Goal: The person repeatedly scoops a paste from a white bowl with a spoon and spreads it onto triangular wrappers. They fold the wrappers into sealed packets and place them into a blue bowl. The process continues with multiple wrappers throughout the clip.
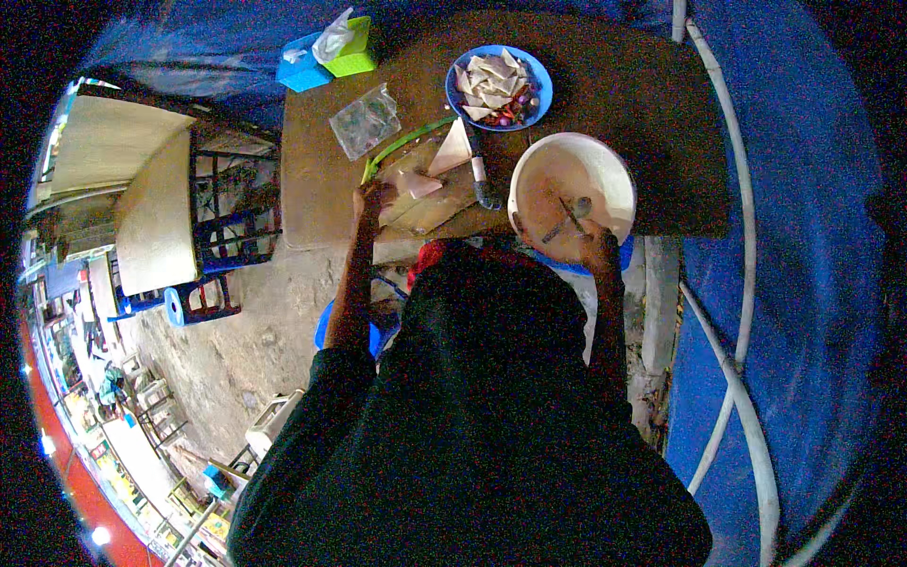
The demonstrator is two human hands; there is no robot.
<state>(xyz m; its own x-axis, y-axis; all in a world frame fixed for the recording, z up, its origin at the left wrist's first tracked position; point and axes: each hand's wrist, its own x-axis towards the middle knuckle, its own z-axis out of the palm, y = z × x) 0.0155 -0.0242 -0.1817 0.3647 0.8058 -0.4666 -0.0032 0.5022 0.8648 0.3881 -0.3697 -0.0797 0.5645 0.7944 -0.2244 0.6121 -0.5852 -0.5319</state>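
Observation:
My left hand (369,196) is at the left edge of a cutting board (416,214), next to the lower end of a long green stalk (402,144). Its fingers are too dark and grainy to make out. On the board lie a pale triangular piece (452,149) and a smaller pinkish piece (422,184). My right hand (600,249) is over the near right rim of a white basin (619,180). Close to its fingers, utensils (567,225), one with a rounded end, lie inside. Whether it grips one is unclear.
A blue bowl (542,106) of pale triangles and red and purple pieces stands farther back on the brown table (642,85). A clear plastic bag (366,123), blue (304,64) and green (354,49) baskets, and a black-and-white handled object (479,170) are nearby. Blue sheeting hangs at right.

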